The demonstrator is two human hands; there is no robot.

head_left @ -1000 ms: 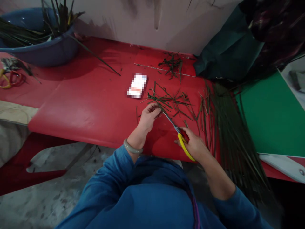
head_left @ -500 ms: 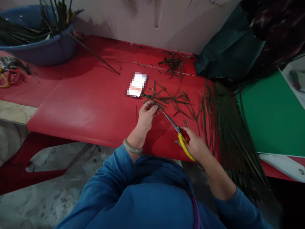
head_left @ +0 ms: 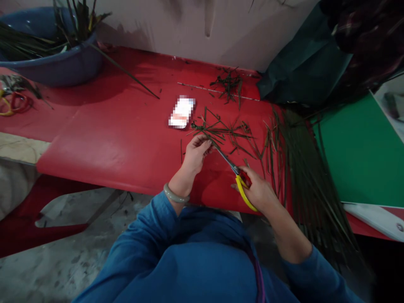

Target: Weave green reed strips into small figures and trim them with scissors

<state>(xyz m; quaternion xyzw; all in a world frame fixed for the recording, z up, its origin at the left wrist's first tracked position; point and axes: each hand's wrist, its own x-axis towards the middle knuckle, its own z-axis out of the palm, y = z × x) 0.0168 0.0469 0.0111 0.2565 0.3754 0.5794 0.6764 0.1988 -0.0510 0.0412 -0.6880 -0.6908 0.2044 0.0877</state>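
My left hand (head_left: 196,153) is closed in a pinch on a thin green leaf strip (head_left: 212,134) just above the red table (head_left: 110,139). My right hand (head_left: 257,190) grips yellow-handled scissors (head_left: 236,178); their blades point up-left and reach the strip beside my left fingers. Cut leaf scraps (head_left: 235,136) lie scattered right behind both hands. A grey bangle (head_left: 174,196) is on my left wrist.
A long bundle of green leaves (head_left: 303,168) lies to the right on the table. A blue basin (head_left: 53,59) with leaves stands at the back left, red and yellow loops (head_left: 14,103) beside it. A small white packet (head_left: 181,112), dark cloth (head_left: 303,67) and a green board (head_left: 360,155) are nearby.
The hands have stayed almost in place. The scissors' blades have shifted slightly against the strip held by my left hand.
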